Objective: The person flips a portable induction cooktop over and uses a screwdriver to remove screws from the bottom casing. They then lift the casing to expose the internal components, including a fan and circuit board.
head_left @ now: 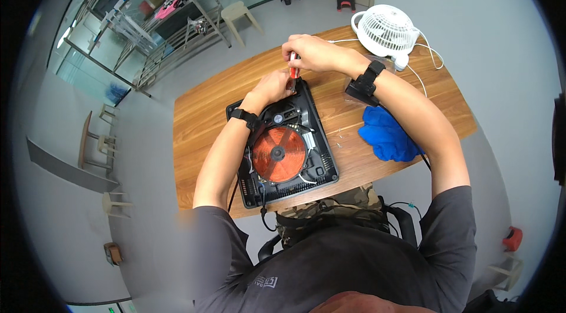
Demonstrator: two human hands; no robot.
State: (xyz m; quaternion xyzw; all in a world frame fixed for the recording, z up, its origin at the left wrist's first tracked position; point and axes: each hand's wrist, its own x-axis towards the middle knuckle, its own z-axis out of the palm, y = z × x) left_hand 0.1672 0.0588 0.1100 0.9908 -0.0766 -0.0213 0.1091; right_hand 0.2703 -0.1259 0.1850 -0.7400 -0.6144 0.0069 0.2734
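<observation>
An opened induction cooker lies on the wooden table, its black shell showing a round copper coil and wiring. My right hand grips the red handle of a screwdriver, which points down at the cooker's far corner. Close to the screwdriver's lower end, my left hand has its fingers closed together at that same corner. Whether they pinch the shaft or a small part is hidden. The screwdriver's tip cannot be made out.
A white fan with a cable stands at the table's far right. A blue cloth lies near the right edge. Several small screws are scattered between cloth and cooker. The cooker's black cord hangs over the near edge.
</observation>
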